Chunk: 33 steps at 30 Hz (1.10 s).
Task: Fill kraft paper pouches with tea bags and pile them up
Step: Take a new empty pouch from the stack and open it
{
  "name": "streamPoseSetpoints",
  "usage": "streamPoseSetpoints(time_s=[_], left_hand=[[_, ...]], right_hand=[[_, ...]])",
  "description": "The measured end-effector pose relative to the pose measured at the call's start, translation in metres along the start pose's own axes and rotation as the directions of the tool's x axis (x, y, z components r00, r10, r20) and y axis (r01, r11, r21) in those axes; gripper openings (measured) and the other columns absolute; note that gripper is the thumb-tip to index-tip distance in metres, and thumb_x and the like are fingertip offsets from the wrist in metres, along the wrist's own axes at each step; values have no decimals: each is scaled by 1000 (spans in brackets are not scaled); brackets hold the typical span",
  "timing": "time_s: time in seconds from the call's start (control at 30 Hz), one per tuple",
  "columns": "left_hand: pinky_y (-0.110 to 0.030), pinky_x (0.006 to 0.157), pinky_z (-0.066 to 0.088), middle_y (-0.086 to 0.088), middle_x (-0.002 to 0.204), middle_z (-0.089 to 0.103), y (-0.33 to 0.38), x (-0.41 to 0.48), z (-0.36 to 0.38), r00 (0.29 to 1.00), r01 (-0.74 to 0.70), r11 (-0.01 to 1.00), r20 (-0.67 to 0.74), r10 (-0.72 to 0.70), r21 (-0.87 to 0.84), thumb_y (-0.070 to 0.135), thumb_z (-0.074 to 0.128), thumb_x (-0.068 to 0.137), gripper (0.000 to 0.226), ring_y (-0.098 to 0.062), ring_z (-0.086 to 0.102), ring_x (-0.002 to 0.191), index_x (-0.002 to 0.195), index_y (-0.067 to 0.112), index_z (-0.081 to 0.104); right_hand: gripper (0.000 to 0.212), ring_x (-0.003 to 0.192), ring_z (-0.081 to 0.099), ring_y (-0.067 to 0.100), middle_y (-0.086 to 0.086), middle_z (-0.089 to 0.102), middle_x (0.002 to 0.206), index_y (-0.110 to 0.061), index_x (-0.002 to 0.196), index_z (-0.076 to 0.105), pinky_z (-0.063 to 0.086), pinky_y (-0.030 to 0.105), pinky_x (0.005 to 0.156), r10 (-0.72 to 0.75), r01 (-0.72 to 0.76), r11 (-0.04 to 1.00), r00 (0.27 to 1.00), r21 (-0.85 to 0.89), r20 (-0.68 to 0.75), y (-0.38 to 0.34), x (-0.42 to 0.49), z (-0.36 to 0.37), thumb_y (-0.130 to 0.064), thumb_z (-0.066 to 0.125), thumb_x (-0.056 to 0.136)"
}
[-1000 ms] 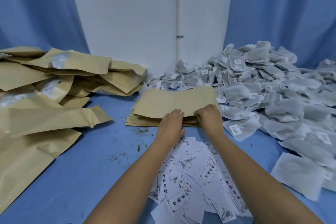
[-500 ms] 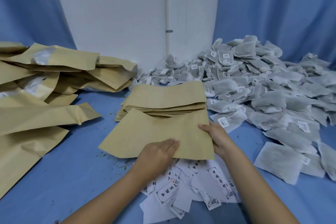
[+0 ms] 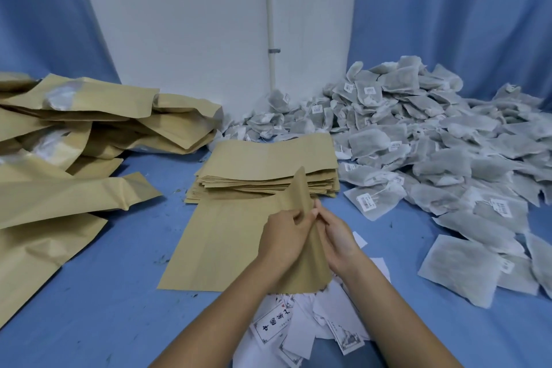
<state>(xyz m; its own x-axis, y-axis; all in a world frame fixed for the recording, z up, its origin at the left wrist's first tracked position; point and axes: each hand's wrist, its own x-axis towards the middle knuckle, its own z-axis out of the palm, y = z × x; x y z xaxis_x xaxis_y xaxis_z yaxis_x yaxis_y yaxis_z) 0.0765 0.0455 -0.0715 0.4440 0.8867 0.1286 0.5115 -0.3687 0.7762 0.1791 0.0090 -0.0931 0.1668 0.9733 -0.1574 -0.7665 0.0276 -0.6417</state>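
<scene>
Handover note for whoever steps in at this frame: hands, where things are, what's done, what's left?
Left hand: pinches the raised right edge of one flat pouch.
Right hand: pinches the same edge, seemingly parting the mouth.
Where: the pouch lies on the table in front of the empty stack; tea bags are heaped on the right, filled pouches piled on the left.
Done: many pouches filled, one pouch pulled out.
Left: open it, put tea bags in, add it to the left pile.
</scene>
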Motion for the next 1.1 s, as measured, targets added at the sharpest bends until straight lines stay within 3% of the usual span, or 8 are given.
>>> streamPoseSetpoints(time_s=[0.17, 0.27, 0.4, 0.5, 0.7, 0.8, 0.93, 1.1], left_hand=[[-23, 56, 38, 4, 71, 65, -6, 2, -7, 998, -12, 993, 57, 19, -120, 47, 50, 92, 35, -2, 52, 55, 85, 22, 72], [-22, 61, 41, 5, 63, 65, -8, 1, -13, 995, 9, 985, 95, 8, -173, 41, 51, 93, 29, -6, 56, 64, 86, 24, 73], [-30, 74, 49, 7, 78, 70, -6, 0, -15, 994, 1, 991, 107, 13, -131, 29, 50, 91, 24, -14, 61, 75, 94, 28, 73], [-32, 63, 46, 12, 59, 61, -1, -4, -11, 994, -2, 990, 104, 17, -141, 44, 53, 87, 26, -8, 53, 56, 77, 27, 69], [-38, 76, 55, 12, 80, 71, 3, -4, -9, 993, 24, 979, 120, 0, -200, 44, 57, 84, 23, -6, 64, 76, 97, 33, 72], [-38, 77, 54, 10, 82, 71, 7, -5, -12, 989, 52, 981, 146, -25, -189, 42, 55, 83, 24, -11, 64, 80, 96, 31, 73], [-30, 59, 45, 1, 69, 65, 21, -9, -7, 996, 85, 996, 34, -86, 39, 39, 48, 79, 30, -24, 60, 70, 75, 16, 67], [-27, 56, 33, -13, 79, 63, 44, -12, 0, 977, 17, 966, -211, 40, 259, 16, 47, 87, 20, -27, 52, 68, 73, 6, 58]], right_hand=[[33, 107, 60, 26, 18, 61, 119, -7, 121, 60, 42, 37, 101, -52, 60, 992, 996, -114, 77, -1, 1, 3, -12, 36, 99], [32, 104, 61, 25, 19, 63, 114, -2, 124, 56, 46, 34, 96, -75, 90, 984, 992, -152, 98, -4, -1, 4, -9, 37, 99], [29, 85, 68, 18, 11, 70, 93, -5, 111, 62, 54, 28, 79, -87, 96, 977, 995, -189, 57, -3, -3, 4, -13, 36, 99], [31, 91, 66, 23, 14, 68, 99, -4, 114, 61, 51, 33, 88, -77, 79, 986, 997, -145, 20, -4, -6, 6, -16, 38, 99], [38, 111, 57, 31, 20, 61, 118, -3, 124, 57, 41, 40, 101, -25, 22, 997, 999, -68, -46, -4, -6, 3, -22, 36, 99], [36, 106, 61, 29, 18, 65, 112, -3, 120, 59, 47, 38, 94, -47, 44, 994, 998, -102, -34, -5, -8, 2, -22, 37, 99], [38, 78, 69, 16, 10, 72, 87, -7, 107, 66, 55, 23, 68, -172, 159, 922, 985, -352, -4, 1, -6, 5, -2, 30, 97], [30, 83, 66, 15, 10, 70, 92, 0, 112, 60, 54, 23, 75, -259, 268, 900, 963, -343, 73, -7, -9, 6, 1, 34, 98]])
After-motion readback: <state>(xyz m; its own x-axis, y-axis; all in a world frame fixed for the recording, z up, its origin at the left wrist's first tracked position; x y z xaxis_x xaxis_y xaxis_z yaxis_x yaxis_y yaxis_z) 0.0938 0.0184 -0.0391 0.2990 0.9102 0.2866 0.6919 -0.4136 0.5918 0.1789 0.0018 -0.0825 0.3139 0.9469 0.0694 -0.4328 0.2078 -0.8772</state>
